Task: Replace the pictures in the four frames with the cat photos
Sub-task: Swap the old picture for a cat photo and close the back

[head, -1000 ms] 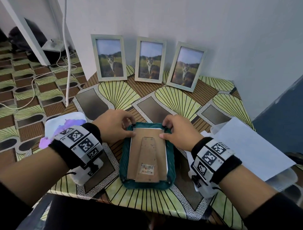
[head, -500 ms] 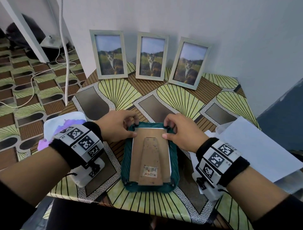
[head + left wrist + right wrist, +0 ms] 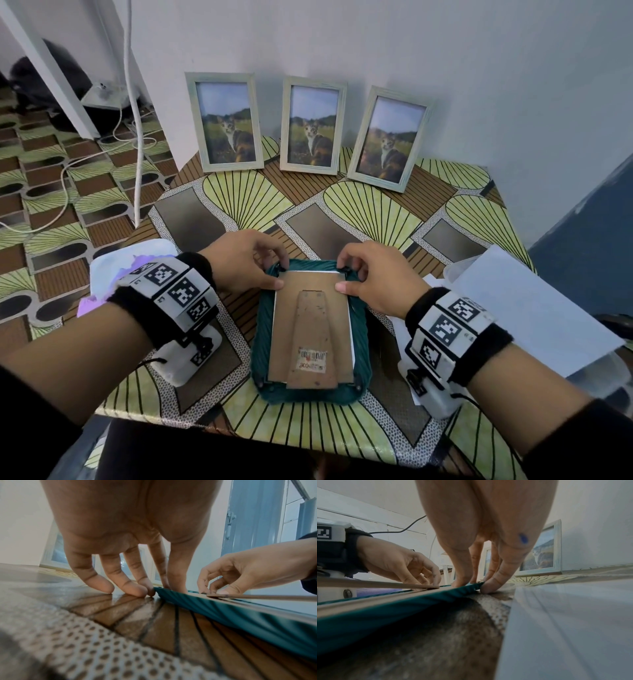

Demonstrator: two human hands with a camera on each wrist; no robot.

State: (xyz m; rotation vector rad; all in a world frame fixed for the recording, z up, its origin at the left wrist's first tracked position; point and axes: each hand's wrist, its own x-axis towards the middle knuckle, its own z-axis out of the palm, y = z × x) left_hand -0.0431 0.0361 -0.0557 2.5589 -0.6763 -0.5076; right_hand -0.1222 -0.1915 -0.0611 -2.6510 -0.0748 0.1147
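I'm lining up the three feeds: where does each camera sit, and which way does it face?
Head: above, looking down at the teal frame, both hands and forearms showing.
Left wrist: near the table, looking along the left hand; right hand beyond.
Right wrist: low, looking along the right hand toward the wall frames.
Shared: both wrists see the teal frame's edge.

You are working at the patterned surface [image 3: 359,212], with a teal ribbed picture frame [image 3: 260,342] lying face down near its front edge and a brown cardboard backing board [image 3: 310,329] sitting in it. Your left hand [image 3: 239,263] is resting at its far left corner, your right hand [image 3: 373,277] at its far right. Three pale wooden frames holding cat photos [image 3: 310,125] are leaning against the wall behind. White paper sheets [image 3: 534,308] are lying to the right.
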